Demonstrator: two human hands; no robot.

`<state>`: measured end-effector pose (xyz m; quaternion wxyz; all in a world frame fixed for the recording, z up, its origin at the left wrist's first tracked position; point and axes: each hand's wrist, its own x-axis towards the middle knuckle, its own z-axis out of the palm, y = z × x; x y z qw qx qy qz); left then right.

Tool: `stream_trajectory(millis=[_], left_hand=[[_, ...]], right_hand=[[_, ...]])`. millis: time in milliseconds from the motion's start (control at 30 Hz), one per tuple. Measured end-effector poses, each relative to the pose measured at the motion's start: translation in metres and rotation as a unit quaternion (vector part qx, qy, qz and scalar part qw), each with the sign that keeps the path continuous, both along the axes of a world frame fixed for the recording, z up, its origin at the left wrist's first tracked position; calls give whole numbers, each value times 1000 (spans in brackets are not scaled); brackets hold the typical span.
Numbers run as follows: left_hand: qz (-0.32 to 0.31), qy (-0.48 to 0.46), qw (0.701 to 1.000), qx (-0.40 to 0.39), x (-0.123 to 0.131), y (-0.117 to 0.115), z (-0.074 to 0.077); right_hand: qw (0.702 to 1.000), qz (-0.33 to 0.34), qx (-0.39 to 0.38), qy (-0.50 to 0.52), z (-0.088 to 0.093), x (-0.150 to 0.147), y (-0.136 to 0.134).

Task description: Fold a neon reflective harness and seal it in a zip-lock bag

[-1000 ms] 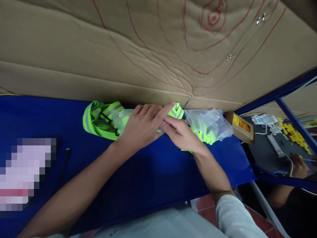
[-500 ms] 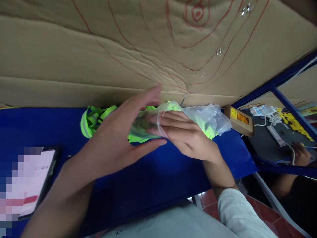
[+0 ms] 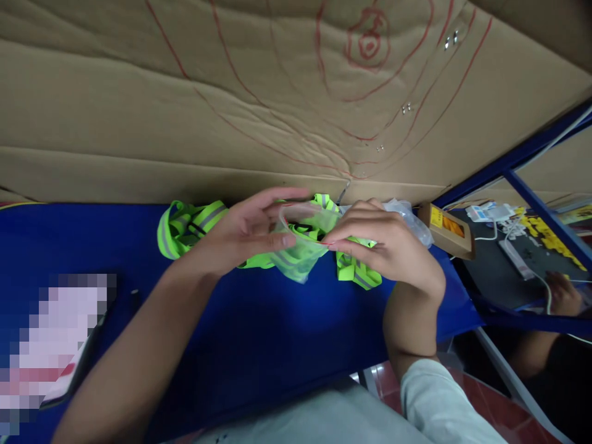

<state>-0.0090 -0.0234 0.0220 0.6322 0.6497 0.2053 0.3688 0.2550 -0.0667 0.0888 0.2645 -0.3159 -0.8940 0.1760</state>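
Note:
A clear plastic bag (image 3: pixel 298 265) hangs between my hands, its mouth spread wide. My left hand (image 3: pixel 252 228) is at the bag's left side, thumb against the plastic and fingers stretched along the back of the rim. With thumb and fingertips, my right hand (image 3: pixel 383 237) pinches the right front part of the rim. Behind and beside the hands lie neon yellow-green straps with grey reflective stripes: a looped strap (image 3: pixel 171 231) at the left and a folded strap (image 3: pixel 358 271) below my right hand. Green material shows through the bag; whether any is inside I cannot tell.
All this is on a blue table (image 3: pixel 259 345) against a cardboard wall (image 3: pixel 139 123) with red drawn lines. A phone (image 3: pixel 60 345) lies at the left. Crumpled plastic (image 3: pixel 409 219) and a small cardboard box (image 3: pixel 446 231) are at the right. Beyond a blue frame, another person's hand (image 3: pixel 564 293) shows.
My right hand has come out from within the bag to its rim and moved right. My left hand has closed in on the bag's left side. The mouth is now spread.

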Motion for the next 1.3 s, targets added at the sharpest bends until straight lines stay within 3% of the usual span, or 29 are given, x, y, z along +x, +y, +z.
stream_trajectory(millis=[100,167,233,333,400,600,733,867,967,1067,1200,1300], left_hand=[[-55,-21,998,3,2,13,-21],[-55,-19,997,43,1,17,-25],[-51,22,991,119,-1,16,-20],[-51,149,957,245,-4,9,-8],[-58,222,934,275,-4,5,-3],[-88,295,918,250,-5,6,1],[-45,274,927,251,-2,5,3],[18,238,954,183,3,7,-9],[18,190,976,106,5,13,-20],[1,206,977,50,1,20,-25],[1,281,955,94,-6,28,-23],[7,271,954,129,-4,27,-20]], right_hand=[[999,45,-20,13,-5,0,6],[996,66,-57,-17,-7,3,9],[991,75,-96,-59,-6,6,9],[981,86,-138,-110,-3,9,6],[975,91,-153,-135,1,9,3],[967,41,-203,-145,12,17,-8],[983,-61,-137,-102,12,22,-7],[989,-105,-77,-75,-2,24,9],[980,-102,-140,-95,-14,25,22],[971,-97,-188,-109,-19,27,29],[974,-120,-168,-91,-21,30,32],[978,-118,-150,-80,-26,27,35]])
